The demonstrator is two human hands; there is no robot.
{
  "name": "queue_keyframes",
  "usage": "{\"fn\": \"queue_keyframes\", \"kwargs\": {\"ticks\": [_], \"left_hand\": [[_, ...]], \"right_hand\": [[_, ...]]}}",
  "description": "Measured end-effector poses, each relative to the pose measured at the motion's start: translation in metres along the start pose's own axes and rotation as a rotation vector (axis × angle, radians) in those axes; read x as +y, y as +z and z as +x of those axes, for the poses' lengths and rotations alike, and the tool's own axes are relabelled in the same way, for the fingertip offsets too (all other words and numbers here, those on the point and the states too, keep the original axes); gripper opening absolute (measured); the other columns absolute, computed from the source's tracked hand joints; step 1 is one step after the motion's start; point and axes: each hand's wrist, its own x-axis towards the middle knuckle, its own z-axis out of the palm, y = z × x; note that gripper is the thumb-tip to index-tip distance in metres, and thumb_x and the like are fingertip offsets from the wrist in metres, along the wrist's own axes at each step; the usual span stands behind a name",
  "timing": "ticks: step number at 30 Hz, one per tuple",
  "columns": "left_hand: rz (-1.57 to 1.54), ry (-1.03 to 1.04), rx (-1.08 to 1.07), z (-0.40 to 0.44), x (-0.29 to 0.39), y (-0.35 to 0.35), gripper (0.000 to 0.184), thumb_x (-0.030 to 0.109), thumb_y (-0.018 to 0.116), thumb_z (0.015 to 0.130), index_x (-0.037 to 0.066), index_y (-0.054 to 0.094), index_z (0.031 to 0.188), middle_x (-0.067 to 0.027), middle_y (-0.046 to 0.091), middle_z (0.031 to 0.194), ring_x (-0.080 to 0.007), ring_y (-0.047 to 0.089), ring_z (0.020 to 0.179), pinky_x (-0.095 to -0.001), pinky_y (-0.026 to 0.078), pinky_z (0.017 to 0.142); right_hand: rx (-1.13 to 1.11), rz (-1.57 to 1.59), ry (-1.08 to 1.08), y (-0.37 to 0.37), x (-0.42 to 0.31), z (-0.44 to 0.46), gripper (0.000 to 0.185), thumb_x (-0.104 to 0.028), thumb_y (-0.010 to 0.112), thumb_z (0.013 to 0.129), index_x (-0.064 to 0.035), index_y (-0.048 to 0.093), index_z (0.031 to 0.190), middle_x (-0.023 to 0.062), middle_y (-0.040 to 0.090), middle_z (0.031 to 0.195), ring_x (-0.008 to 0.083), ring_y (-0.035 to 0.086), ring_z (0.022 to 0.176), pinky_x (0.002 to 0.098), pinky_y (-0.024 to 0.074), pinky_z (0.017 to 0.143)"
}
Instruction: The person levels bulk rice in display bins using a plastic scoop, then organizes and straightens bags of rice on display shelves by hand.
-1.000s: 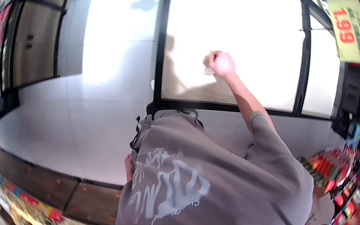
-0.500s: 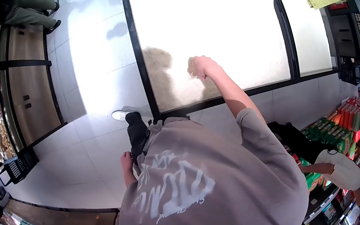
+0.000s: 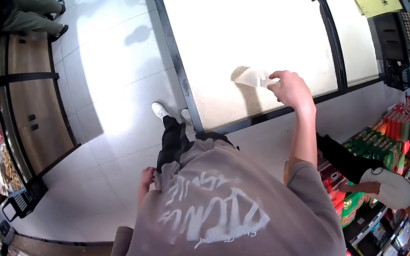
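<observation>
My right hand (image 3: 293, 91) is closed round the handle of a pale, translucent scoop (image 3: 251, 77). The scoop is over a wide, black-framed bin (image 3: 175, 49) filled with a bright white, fine-grained heap that looks like rice (image 3: 245, 23). Glare washes out most of the heap, and whether anything lies in the scoop cannot be made out. Beneath the scoop a brownish shadow falls on the grain. My left hand (image 3: 147, 177) hangs low at my side by my dark trousers, its fingers partly hidden.
To the right, a person in a white top (image 3: 391, 189) bends beside shelves of green and red packets (image 3: 377, 147). At left, another person's legs (image 3: 35, 16) stand by a row of wooden counters (image 3: 36, 104). A black basket (image 3: 27, 198) sits lower left; a yellow sign (image 3: 375, 3) hangs top right.
My right hand has drawn back to the right from over the grain, and the scoop now shows in it. My view and body have shifted slightly; my left hand stays at my side.
</observation>
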Motion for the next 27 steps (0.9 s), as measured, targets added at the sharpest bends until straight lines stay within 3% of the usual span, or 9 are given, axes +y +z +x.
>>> {"fn": "queue_keyframes", "kwargs": {"ticks": [2,10,12,15,16,24,25,26,27], "left_hand": [[-0.208,-0.091,0.111,-0.019,0.059,-0.017,0.024,0.018,0.046,0.085,0.002,0.061,0.096,-0.0096,0.063,0.077,-0.0153,0.059,0.061,-0.0273,0.045,0.052],[-0.269,0.009,0.070,0.003,0.108,-0.083,0.018,0.019,0.047,0.087,0.005,0.057,0.094,-0.0070,0.062,0.077,-0.0138,0.058,0.059,-0.0235,0.043,0.050],[-0.124,-0.040,0.080,0.019,0.098,-0.100,0.021,0.022,0.050,0.085,0.007,0.062,0.093,-0.0053,0.063,0.080,-0.0148,0.058,0.064,-0.0270,0.041,0.051],[0.365,0.140,0.021,0.041,0.079,-0.128,0.028,0.025,0.053,0.084,0.004,0.065,0.099,-0.0147,0.066,0.090,-0.0263,0.061,0.079,-0.0382,0.048,0.070],[0.931,0.429,-0.097,0.079,0.050,-0.150,0.030,0.027,0.052,0.086,0.005,0.065,0.102,-0.0173,0.065,0.098,-0.0294,0.061,0.089,-0.0368,0.047,0.081],[0.205,0.064,-0.009,0.066,0.124,-0.165,0.037,0.029,0.047,0.090,0.000,0.062,0.104,-0.0171,0.066,0.096,-0.0246,0.063,0.089,-0.0383,0.053,0.072],[0.326,0.191,-0.005,0.067,0.131,-0.166,0.035,0.024,0.045,0.088,-0.003,0.062,0.102,-0.0162,0.066,0.094,-0.0229,0.063,0.081,-0.0359,0.053,0.063],[-0.030,0.020,0.046,0.064,0.143,-0.160,0.027,0.016,0.042,0.084,0.001,0.058,0.099,-0.0102,0.062,0.080,-0.0171,0.055,0.060,-0.0277,0.044,0.050],[-0.078,0.061,0.017,0.070,0.141,-0.162,0.027,0.016,0.042,0.084,0.000,0.059,0.098,-0.0106,0.063,0.080,-0.0176,0.056,0.061,-0.0283,0.045,0.051]], "right_hand": [[-0.029,0.105,0.075,-0.005,-0.006,-0.012,0.036,-0.018,0.064,0.077,-0.0079,0.064,0.112,0.0169,0.068,0.091,0.0270,0.066,0.083,0.0362,0.0516,0.079],[0.133,0.168,0.124,0.008,-0.032,-0.006,0.031,-0.019,0.063,0.077,-0.0067,0.067,0.106,0.0171,0.068,0.091,0.0286,0.066,0.086,0.0375,0.0512,0.079],[0.053,0.223,0.127,0.023,-0.046,0.011,0.031,-0.020,0.061,0.078,-0.0033,0.067,0.103,0.0139,0.067,0.072,0.0216,0.067,0.064,0.0331,0.0531,0.068],[0.092,0.144,0.240,0.082,-0.065,0.058,0.028,-0.020,0.059,0.076,-0.0044,0.068,0.098,0.0172,0.068,0.085,0.0275,0.067,0.078,0.0356,0.0537,0.074],[0.166,0.078,0.276,0.096,-0.072,0.063,0.027,-0.020,0.058,0.076,-0.0050,0.069,0.096,0.0181,0.067,0.090,0.0293,0.067,0.083,0.0365,0.0536,0.076],[0.255,0.378,0.381,0.090,-0.070,0.008,0.028,-0.017,0.059,0.074,-0.0105,0.070,0.099,0.0158,0.067,0.097,0.0291,0.064,0.094,0.0375,0.0517,0.083],[0.292,0.392,0.390,0.087,-0.067,0.003,0.028,-0.017,0.059,0.073,-0.0096,0.070,0.098,0.0159,0.067,0.099,0.0294,0.065,0.092,0.0382,0.0521,0.082],[0.295,0.390,0.392,0.086,-0.069,0.002,0.028,-0.017,0.059,0.073,-0.0096,0.070,0.098,0.0159,0.067,0.099,0.0294,0.065,0.092,0.0382,0.0521,0.082],[0.312,0.377,0.405,0.087,-0.073,0.001,0.028,-0.017,0.059,0.073,-0.0089,0.070,0.097,0.0167,0.067,0.098,0.0304,0.065,0.091,0.0388,0.0522,0.081]]}}
